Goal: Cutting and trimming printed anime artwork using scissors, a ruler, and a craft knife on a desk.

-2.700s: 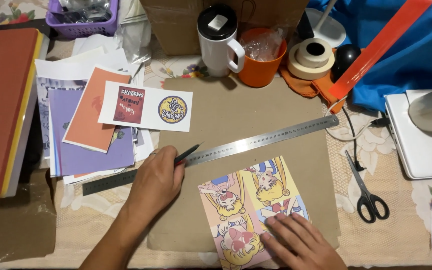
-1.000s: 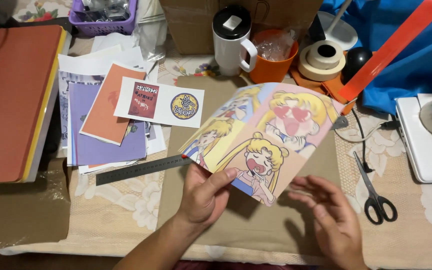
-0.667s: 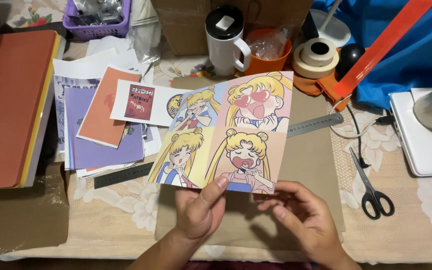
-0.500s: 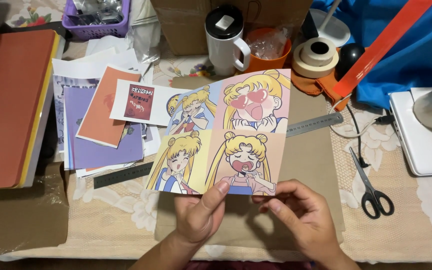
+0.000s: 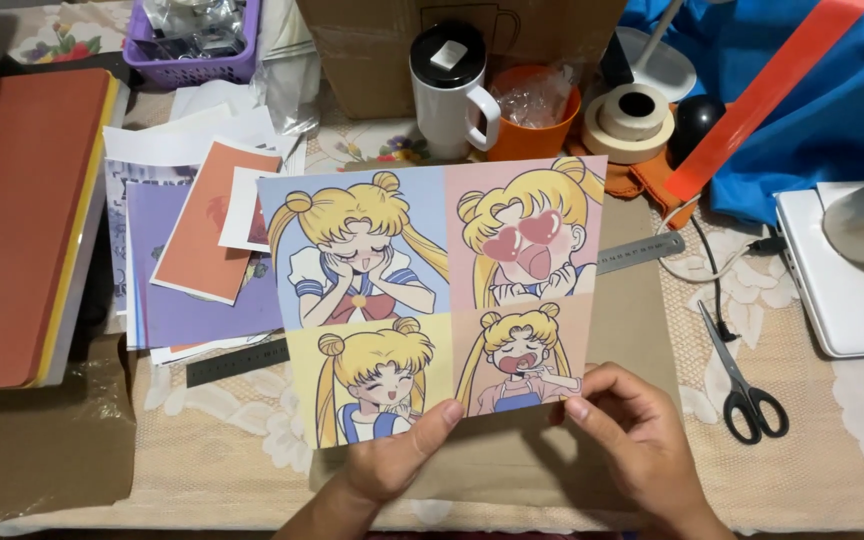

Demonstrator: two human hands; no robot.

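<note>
1. Head view, the grip: a cartoon print (image 5: 432, 300) with four coloured panels is held up above the table by its lower edge. The left hand (image 5: 392, 462) is closed on the print's bottom edge, its thumb laid over the yellow panel. The right hand (image 5: 632, 440) is closed on the lower right corner, the thumb over the face and the fingers curled behind.

2. Head view, the place of the print: it is lifted clear of the brown kraft sheet (image 5: 642, 320), which lies just below and behind it. The steel ruler (image 5: 642, 252) is crossed by the print, so that only the ruler's two ends show at the print's right and left. The black scissors (image 5: 742, 375) lie to the right of the print, well apart from it.

3. Head view, things behind the print: the white mug (image 5: 449, 90), the orange cup (image 5: 532, 125) and the tape roll (image 5: 637, 120) stand beyond its top edge. Loose paper sheets (image 5: 202, 240) are spread to its left, partly overlapped by it.

4. Holding it well, as a judgement: the sheet looks thin and is likely to bend if pinched hard, so a light pinch at the margin is best. Thumbs are better kept off the printed faces. The sheet is best kept flat and level, with both hands at the same height.
</note>
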